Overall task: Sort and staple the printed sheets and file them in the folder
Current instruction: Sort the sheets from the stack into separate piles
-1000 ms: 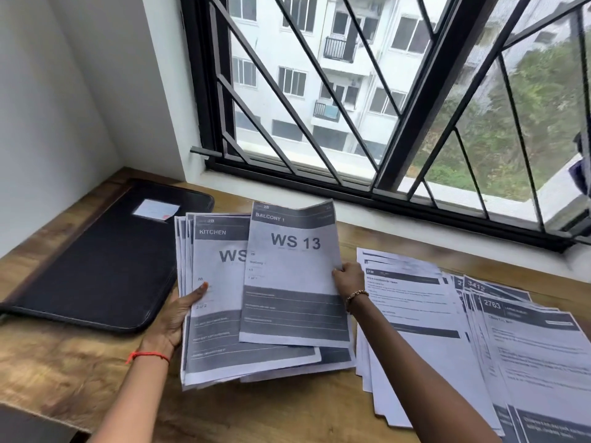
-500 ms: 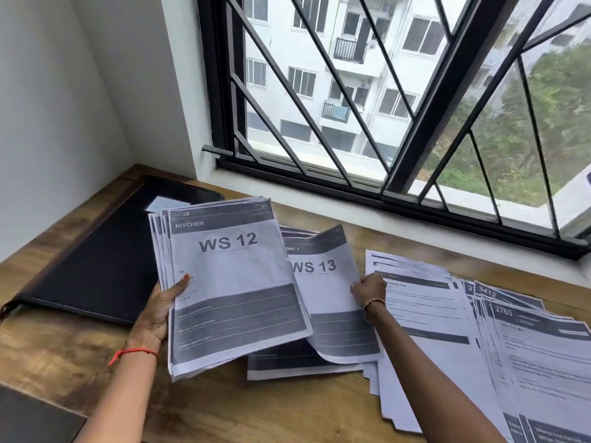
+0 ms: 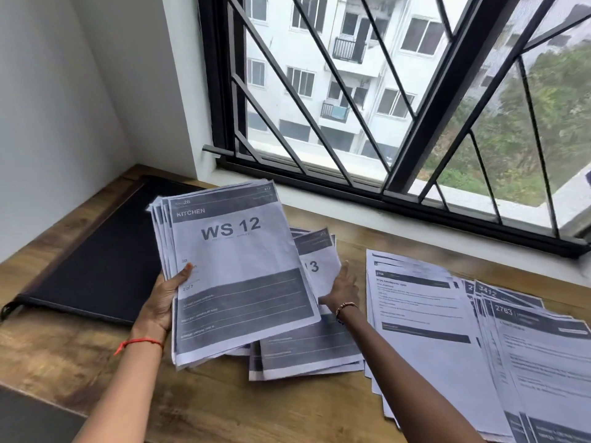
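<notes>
My left hand (image 3: pixel 163 302) grips the WS 12 stack (image 3: pixel 243 282) by its left edge, thumb across the face, lifting it tilted off the wooden bench (image 3: pixel 224 404). My right hand (image 3: pixel 343 286) is at the right edge of the WS 13 sheet (image 3: pixel 319 263); whether it pinches or only touches, I cannot tell. That sheet lies at frame centre, partly under the stack, long axis toward the window, nearer my right hand. The paper is thin, limp and grey-banded. The flat, matte black folder (image 3: pixel 105 251) lies closed at left, and fanned sheets (image 3: pixel 447 314) spread at right.
</notes>
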Motion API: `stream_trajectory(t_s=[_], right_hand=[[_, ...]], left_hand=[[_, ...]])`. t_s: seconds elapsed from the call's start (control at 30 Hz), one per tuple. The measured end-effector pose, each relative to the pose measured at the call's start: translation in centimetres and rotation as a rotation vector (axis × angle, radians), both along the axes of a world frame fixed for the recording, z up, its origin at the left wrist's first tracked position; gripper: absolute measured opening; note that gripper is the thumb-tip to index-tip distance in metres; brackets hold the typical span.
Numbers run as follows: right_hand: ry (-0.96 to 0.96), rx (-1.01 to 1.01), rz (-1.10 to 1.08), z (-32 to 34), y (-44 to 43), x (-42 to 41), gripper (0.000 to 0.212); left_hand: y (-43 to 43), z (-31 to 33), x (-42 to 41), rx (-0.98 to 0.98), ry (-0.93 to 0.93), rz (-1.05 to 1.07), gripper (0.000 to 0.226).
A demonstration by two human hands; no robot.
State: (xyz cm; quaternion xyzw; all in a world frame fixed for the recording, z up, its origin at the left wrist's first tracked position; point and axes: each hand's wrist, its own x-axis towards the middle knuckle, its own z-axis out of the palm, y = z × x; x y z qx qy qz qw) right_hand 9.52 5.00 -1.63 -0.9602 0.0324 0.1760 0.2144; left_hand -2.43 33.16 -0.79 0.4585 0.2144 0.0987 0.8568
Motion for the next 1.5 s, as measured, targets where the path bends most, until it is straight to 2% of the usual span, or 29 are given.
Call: stream_trajectory(t_s=[0.1, 0.2, 0.27, 0.33, 0.37, 0.43, 0.47, 0.53, 0.63, 0.7, 0.77, 0.8, 0.83, 0.87, 0.97, 1.1, 1.23, 1.37, 1.5], right_hand=[[0.043, 0.002, -0.025, 0.2, 0.5, -0.5, 0.107], [0.070, -0.037, -0.071, 0.5, 1.0, -1.1, 0.090], [-0.098, -0.039, -0.103, 0.7, 1.1, -1.2, 0.075], [-0.333, 0.225, -0.182, 1.3, 1.6, -0.9, 0.045], [-0.378, 0.417, -0.212, 2.0, 1.9, -0.9, 0.033], [-0.336, 0.700, -0.245, 3.2, 2.4, -1.0, 0.032], [-0.308, 0.747, -0.214, 3.8, 2.5, -1.1, 0.032], [-0.293, 0.707, -0.133, 4.1, 2.7, -1.2, 0.035], [-0.253, 0.698, -0.189, 3.7, 2.6, -1.0, 0.041], [-0.256, 0.712, -0.232, 3.6, 2.4, -0.9, 0.034], [-0.262, 0.717, -0.236, 3.4, 2.2, -0.6, 0.027], [-0.262, 0.720, -0.239, 3.3, 1.9, -0.3, 0.024], [-0.253, 0.721, -0.247, 3.3, 1.6, -0.1, 0.022], [-0.247, 0.728, -0.252, 3.2, 1.3, 0.1, 0.019], [-0.268, 0.654, -0.295, 2.8, -0.1, 0.9, 0.013], [-0.354, 0.456, -0.417, 2.1, -2.4, 1.8, 0.015], [-0.386, 0.272, -0.511, 1.1, -4.4, 1.4, 0.022], [-0.398, 0.176, -0.474, 0.6, -4.8, 1.0, 0.024], [-0.294, 0.179, -0.391, 0.1, -3.5, 0.8, 0.025]], left_hand=[[-0.1, 0.0, 0.1, -0.021, -0.002, -0.012, 0.025], [-0.5, -0.4, 0.4, -0.043, 0.012, -0.051, 0.027], [-1.1, -0.5, 0.4, -0.051, 0.027, -0.086, 0.028], [-1.7, -0.7, 0.6, -0.043, 0.032, -0.114, 0.029], [-2.0, -0.7, 0.6, -0.050, 0.037, -0.125, 0.030], [-2.5, -0.8, 0.8, -0.062, 0.056, -0.146, 0.031], [-2.7, -0.8, 0.8, -0.060, 0.061, -0.155, 0.032], [-2.8, -0.8, 1.0, -0.076, 0.066, -0.155, 0.039], [-2.8, -0.8, 1.2, -0.083, 0.067, -0.165, 0.062], [-2.8, -0.5, 1.1, -0.109, 0.077, -0.162, 0.056], [-2.6, -0.8, 1.3, -0.165, 0.081, -0.187, 0.064], [-2.6, -0.7, 1.2, -0.185, 0.074, -0.191, 0.057], [-2.4, -0.8, 1.3, -0.200, 0.078, -0.192, 0.039], [-2.2, -0.9, 1.3, -0.206, 0.080, -0.182, 0.030], [-1.5, -1.6, 1.6, -0.139, 0.096, -0.148, 0.033], [-0.5, -1.6, 1.5, -0.069, 0.083, -0.109, 0.029], [0.8, -1.5, 1.2, -0.081, 0.062, -0.075, 0.027], [1.7, -1.4, 0.9, -0.089, 0.043, -0.022, 0.027], [1.6, -1.2, 1.1, -0.086, 0.027, -0.023, 0.028]])
